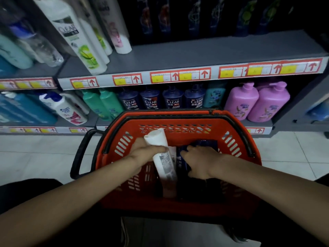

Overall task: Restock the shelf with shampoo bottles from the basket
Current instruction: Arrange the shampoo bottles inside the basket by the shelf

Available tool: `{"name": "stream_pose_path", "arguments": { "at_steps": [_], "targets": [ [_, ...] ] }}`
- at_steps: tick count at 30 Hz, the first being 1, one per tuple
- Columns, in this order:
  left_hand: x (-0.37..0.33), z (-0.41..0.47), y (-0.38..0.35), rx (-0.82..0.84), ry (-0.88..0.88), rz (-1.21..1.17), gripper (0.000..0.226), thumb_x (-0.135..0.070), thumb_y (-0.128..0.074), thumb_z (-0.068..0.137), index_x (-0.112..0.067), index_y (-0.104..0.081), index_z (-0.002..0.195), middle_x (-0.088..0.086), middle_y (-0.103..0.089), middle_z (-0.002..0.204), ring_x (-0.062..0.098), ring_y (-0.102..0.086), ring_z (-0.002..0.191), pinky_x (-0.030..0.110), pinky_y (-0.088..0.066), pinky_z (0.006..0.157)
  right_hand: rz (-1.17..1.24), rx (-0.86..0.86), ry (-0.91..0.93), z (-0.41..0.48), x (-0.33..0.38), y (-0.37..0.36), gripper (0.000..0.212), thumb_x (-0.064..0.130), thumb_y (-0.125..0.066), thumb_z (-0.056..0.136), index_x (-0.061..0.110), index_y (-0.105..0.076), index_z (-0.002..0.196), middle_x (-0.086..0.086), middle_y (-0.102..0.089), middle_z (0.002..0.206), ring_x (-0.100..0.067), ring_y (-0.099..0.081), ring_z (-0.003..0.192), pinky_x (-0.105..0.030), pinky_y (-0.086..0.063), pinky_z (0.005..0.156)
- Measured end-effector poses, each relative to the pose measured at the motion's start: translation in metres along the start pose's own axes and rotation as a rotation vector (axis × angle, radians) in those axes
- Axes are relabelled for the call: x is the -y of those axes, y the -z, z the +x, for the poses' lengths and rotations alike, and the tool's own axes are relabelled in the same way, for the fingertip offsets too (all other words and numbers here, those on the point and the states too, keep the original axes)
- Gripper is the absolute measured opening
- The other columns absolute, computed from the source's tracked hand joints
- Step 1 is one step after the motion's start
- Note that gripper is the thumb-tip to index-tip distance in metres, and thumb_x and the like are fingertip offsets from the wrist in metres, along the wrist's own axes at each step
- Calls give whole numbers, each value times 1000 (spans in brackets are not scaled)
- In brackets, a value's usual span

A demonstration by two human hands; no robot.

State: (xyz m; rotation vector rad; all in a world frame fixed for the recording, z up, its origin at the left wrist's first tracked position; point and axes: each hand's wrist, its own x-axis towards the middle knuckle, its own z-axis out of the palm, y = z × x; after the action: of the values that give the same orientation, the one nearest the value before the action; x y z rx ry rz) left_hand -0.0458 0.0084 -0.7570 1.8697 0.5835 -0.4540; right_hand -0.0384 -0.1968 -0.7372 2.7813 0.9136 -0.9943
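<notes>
Grey shop shelving (187, 50) fills the upper half of the view, with 2 boards visible and a strip of red and yellow price labels (178, 75) along the front edge of each. Below it is a pale tiled floor (35, 157).

On the upper board, at the left, white CLEAR bottles (74, 36) stand in a row. Behind the bare middle part stand dark bottles, too dim to read. On the lower board, from left to right, there are teal bottles (101, 104), 4 dark blue pump bottles (151, 100) marked CLEAR and 2 purple pump bottles (256, 102).

A red basket (160, 205) with slotted walls sits in front of the shelving, close to the person. One black handle (80, 154) hangs outward on its left side.

Both bare forearms reach from the bottom corners into the basket. A white bottle (164, 157) stands tilted in the basket, its flat end raised toward the shelving and its lower end deep inside. The left hand (146, 152) grips this bottle around its upper part. Just beside it on the right lies a dark blue bottle (204, 144), low in the basket. The right hand (199, 161) rests on top of it with fingers curled over it.
</notes>
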Motion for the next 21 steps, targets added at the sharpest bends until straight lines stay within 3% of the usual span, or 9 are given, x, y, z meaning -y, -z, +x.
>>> {"name": "stream_pose_path", "arguments": {
  "at_steps": [3,7,14,19,21],
  "targets": [
    [-25,-15,15,-77,-46,-184,36,-10,-89,70,-13,-67,99,6,-77,88,9,-74,71,23,-59,58,207,-106,43,2,12,11,67,40,-72,88,22,-43,145,-7,-52,135,-30,-54,124,-44,-51,98],
    [-54,-21,20,-125,14,-461,48,-17,-90,68,-14,-67,110,4,-77,95,14,-73,83,28,-61,68,335,-300,-9,9,21,23,82,49,-78,81,17,-39,146,-4,-48,137,-27,-56,120,-43,-51,97],
    [-75,-12,25,-88,45,-600,57,-39,-91,65,-13,-72,111,7,-78,92,20,-76,85,31,-62,67,297,-594,-144,18,26,43,77,60,-77,76,20,-45,133,1,-44,126,-23,-54,114,-40,-53,87],
    [-79,-21,24,-30,31,-550,59,-51,-87,68,-14,-71,112,7,-79,95,19,-77,82,33,-63,70,453,-618,-140,29,26,44,64,35,-86,73,21,-57,128,5,-43,117,-22,-61,97,-39,-56,80],
    [-81,-22,26,-10,28,-532,63,-56,-86,66,-14,-71,111,7,-78,93,20,-77,81,34,-64,72,585,-601,-136,34,23,47,56,22,-86,73,21,-62,123,6,-47,112,-19,-61,92,-30,-53,75]
  ]
}}
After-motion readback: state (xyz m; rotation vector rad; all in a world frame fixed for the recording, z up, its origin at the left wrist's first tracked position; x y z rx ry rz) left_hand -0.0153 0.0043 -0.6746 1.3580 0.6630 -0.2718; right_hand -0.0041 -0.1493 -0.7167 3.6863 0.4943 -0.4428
